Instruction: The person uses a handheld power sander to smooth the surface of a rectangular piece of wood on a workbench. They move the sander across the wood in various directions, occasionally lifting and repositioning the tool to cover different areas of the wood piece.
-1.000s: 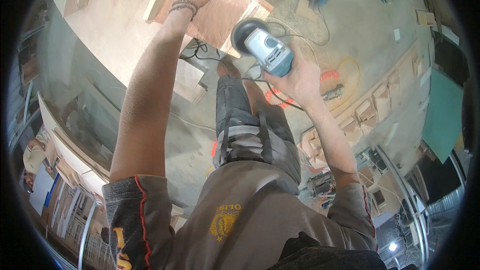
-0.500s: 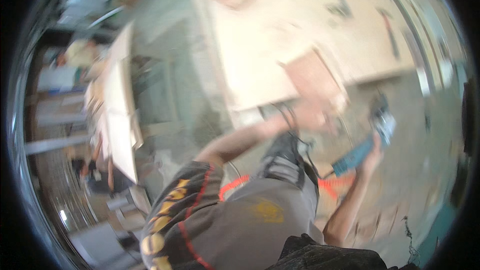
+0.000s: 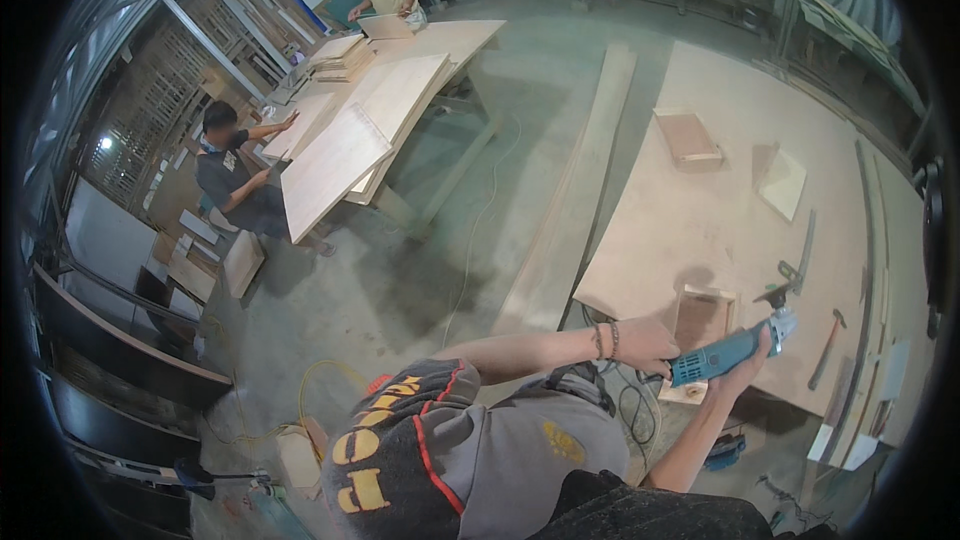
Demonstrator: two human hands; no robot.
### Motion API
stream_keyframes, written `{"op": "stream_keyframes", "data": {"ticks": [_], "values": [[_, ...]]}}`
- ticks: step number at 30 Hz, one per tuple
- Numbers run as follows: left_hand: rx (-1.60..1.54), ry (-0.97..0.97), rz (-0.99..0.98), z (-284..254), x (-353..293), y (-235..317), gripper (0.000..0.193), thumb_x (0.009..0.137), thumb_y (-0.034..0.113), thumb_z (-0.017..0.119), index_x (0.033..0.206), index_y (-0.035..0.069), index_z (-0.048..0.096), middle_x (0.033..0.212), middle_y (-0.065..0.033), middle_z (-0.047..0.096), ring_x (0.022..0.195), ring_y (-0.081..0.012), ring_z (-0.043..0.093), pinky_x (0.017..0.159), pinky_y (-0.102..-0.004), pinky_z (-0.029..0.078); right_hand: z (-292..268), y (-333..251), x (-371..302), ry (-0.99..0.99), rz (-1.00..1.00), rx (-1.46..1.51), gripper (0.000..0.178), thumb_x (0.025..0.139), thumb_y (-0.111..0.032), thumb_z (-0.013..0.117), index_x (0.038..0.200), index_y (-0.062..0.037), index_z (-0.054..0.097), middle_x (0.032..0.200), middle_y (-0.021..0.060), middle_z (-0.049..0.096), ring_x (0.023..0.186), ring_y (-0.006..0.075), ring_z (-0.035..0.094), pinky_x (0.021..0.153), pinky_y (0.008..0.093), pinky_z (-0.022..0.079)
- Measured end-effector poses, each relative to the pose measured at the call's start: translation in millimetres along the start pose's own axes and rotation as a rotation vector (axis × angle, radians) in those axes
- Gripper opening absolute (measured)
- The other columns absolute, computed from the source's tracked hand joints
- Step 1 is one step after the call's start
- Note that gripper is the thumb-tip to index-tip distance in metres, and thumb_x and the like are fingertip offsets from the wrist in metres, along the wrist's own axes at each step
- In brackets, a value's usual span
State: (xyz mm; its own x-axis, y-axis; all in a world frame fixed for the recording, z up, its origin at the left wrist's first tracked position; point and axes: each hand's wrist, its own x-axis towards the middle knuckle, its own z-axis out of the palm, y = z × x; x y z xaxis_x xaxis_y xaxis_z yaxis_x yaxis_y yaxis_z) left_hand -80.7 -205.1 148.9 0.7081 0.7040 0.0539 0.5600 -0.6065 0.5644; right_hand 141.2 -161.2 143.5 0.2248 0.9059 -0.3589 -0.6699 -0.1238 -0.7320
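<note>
A teal angle grinder (image 3: 714, 356) with a silver head and a dark disc is held over the near edge of a plywood-topped table (image 3: 640, 240). My right hand (image 3: 748, 368) wraps round its body close to the head. At the rear end, where the cord leaves, my left hand (image 3: 645, 343) has its fingers closed against the grinder, a dark bracelet on the wrist. Just beyond the grinder lies a shallow open wooden box (image 3: 706, 312), partly hidden by the tool and my hands.
On the tabletop are another small box (image 3: 688, 138), a wooden piece (image 3: 783, 183), a handsaw (image 3: 804, 248) and a hammer (image 3: 827, 348). Black cord (image 3: 636, 410) hangs beside me. Across the floor, two people work at a table stacked with wooden panels (image 3: 335, 170).
The view has swung left and steadied. My left hand has moved from beside the box to the grinder's rear end. My right hand still holds the grinder, now turned more level.
</note>
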Motion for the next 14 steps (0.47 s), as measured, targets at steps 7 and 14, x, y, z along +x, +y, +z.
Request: {"op": "stream_keyframes", "data": {"ticks": [7, 14], "values": [[-1.424, 0.062, -0.488, -9, 34, -37, 0.058, 0.087, 0.046, 0.081, 0.120, 0.003, 0.061, 0.087, -0.0033, 0.068, 0.072, -0.0155, 0.068, 0.071, -0.0319, 0.059, 47, 51, 42, -0.061, 0.195, 0.039, 0.039, 0.091, -0.044, 0.072, 0.105, -0.0100, 0.061, 0.086, 0.0060, 0.062, 0.074, 0.0221, 0.065, 0.065, 0.0360, 0.056], [-1.184, 0.081, -0.548, 27, 61, -68, 0.048, 0.087, 0.030, 0.081, 0.122, 0.003, 0.063, 0.092, -0.0060, 0.069, 0.069, -0.0144, 0.069, 0.055, -0.0273, 0.058, 42, 36, 8, -0.259, 0.137, -0.371, 0.066, 0.090, -0.036, 0.075, 0.137, 0.0041, 0.052, 0.119, 0.0127, 0.067, 0.105, 0.0259, 0.069, 0.091, 0.0364, 0.057]]}}
